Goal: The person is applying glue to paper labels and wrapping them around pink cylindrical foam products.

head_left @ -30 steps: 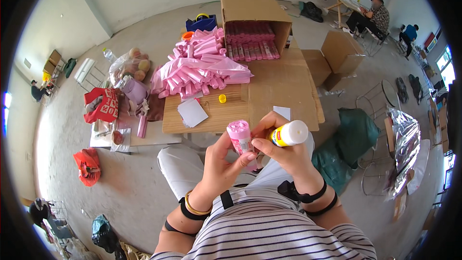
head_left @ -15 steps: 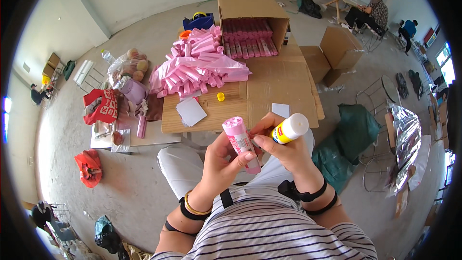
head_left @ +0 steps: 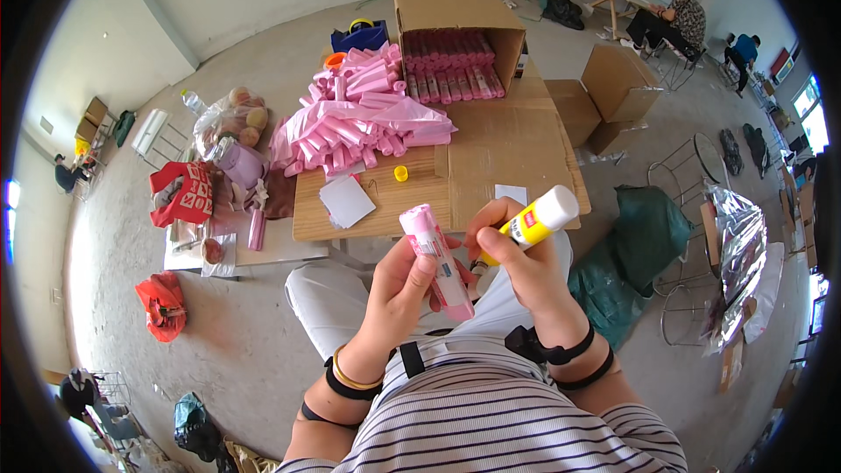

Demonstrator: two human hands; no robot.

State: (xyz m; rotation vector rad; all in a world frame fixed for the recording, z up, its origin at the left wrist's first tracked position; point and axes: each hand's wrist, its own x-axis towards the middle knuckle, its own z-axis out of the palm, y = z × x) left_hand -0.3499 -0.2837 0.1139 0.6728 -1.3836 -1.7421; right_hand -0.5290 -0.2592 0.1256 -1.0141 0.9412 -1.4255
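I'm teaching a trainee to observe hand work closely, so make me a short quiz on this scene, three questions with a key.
1. Multiple choice. What does the right hand hold?
a) an orange ring
b) a yellow-and-white tube
c) a red bag

2. True or false? The left hand holds a pink roll.

3. Fill in the colour. On the bare wood of the table, on the person's side of the pile of pink rolls, lies a small ____ cap.

Key:
1. b
2. True
3. yellow
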